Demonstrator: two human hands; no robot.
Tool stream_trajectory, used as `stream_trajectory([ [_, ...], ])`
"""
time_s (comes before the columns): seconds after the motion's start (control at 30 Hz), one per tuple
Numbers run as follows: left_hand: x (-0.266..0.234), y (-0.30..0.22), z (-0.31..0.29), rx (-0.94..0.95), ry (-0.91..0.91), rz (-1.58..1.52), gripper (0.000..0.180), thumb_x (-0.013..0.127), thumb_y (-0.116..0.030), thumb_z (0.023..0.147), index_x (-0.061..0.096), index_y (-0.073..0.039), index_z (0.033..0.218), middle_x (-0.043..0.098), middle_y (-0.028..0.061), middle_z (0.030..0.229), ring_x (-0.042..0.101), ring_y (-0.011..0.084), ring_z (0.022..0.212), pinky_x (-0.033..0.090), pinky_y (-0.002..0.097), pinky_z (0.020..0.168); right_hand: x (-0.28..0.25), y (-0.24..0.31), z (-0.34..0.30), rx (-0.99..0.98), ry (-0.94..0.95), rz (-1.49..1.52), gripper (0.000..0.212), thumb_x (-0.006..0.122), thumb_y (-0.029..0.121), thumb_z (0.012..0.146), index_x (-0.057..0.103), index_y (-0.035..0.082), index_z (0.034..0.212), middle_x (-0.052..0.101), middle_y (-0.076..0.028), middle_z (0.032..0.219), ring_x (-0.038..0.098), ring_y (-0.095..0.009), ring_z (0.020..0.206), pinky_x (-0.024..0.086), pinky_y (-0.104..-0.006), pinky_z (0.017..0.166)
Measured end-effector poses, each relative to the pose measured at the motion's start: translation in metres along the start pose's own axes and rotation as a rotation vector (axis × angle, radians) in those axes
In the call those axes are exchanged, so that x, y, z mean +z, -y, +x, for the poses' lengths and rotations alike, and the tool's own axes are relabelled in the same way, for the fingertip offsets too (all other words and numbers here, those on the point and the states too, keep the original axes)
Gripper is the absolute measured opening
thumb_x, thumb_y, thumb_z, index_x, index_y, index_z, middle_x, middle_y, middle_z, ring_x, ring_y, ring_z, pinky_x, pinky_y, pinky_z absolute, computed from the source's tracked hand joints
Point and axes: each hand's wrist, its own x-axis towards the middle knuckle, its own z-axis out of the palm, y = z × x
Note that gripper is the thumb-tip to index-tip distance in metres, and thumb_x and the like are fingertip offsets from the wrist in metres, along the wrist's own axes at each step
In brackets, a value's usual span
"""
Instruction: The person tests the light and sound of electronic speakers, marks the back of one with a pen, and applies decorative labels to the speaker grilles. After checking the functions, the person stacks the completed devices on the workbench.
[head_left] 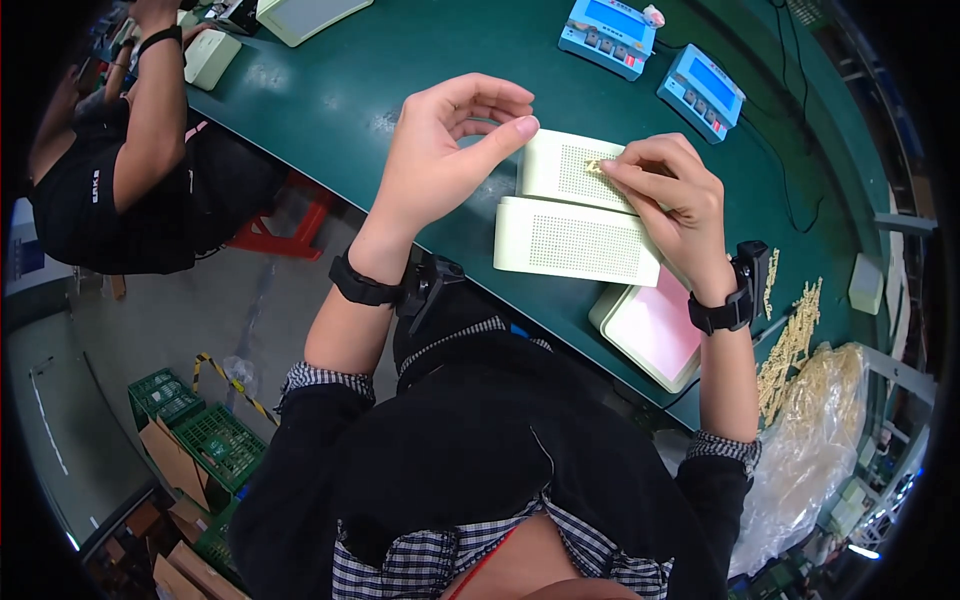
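While the right hand [682, 195], its grip pinching a small beige plastic piece [593, 167], sits over the far pale-green perforated plastic casing [545, 160] on the green table [320, 130], the left hand [445, 155] curls loosely, fingertips apart, farther left, the step apparently being placement that next calls for fine alignment.

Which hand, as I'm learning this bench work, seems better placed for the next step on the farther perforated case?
Probably the right hand: it pinches a small yellowish piece at the farther perforated case, while the left hand hovers near the case's left end, open, apparently empty.
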Motion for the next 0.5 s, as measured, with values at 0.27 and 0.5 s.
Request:
stream_trajectory([
  [0.27,-0.0002,0.0031,0.001,-0.012,0.032,0.025,0.026,0.074,-0.013,0.084,0.068,0.002,0.103,0.07,0.0081,0.094,0.066,0.0132,0.089,0.053,0.0265,0.08,-0.0009,-0.002,0.0023,0.015,0.053,0.045,0.029,0.073,-0.004,0.076,0.077,0.012,0.1,0.065,-0.003,0.093,0.057,-0.018,0.085,0.049,-0.0272,0.068],
  [0.5,0.0041,0.0056,0.0044,-0.033,0.06,0.065,0.029,0.076,-0.017,0.082,0.068,0.002,0.104,0.07,0.0088,0.097,0.066,0.0145,0.09,0.053,0.0284,0.081,-0.0072,-0.0003,0.0058,0.046,0.126,0.016,0.03,0.072,-0.001,0.076,0.077,0.013,0.101,0.064,-0.005,0.102,0.056,-0.02,0.095,0.049,-0.0298,0.077],
])
